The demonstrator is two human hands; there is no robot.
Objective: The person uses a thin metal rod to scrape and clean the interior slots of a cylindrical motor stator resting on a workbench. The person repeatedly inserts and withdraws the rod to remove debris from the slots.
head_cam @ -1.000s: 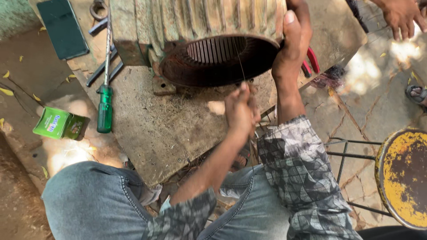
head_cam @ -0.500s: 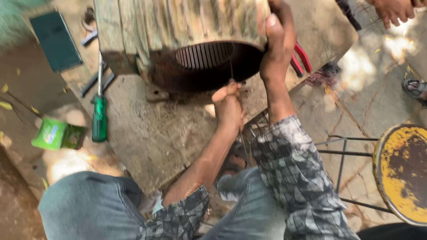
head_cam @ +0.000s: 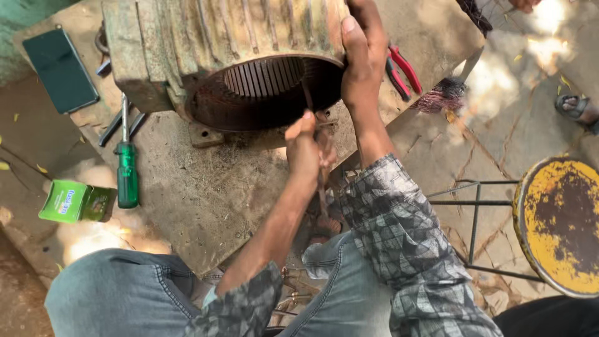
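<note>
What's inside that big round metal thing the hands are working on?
Inside the motor housing you see a ring of slotted ribs and dark hollow space. The left hand pulls a wire bundle from it. The back end is hidden.

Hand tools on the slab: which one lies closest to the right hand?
The red-handled pliers, lying just beside the right hand that grips the motor housing's rim. The green-handled screwdriver lies far off on the housing's other side.

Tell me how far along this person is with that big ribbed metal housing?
Partway, it seems. The motor housing lies on its side with its end open and the bore empty, slots exposed. The left hand grips a thin strand leading into the opening, while the right hand steadies the rim. Reddish windings remain around the inner edge, so more looks left. The green screwdriver and red pliers lie unused.
</note>
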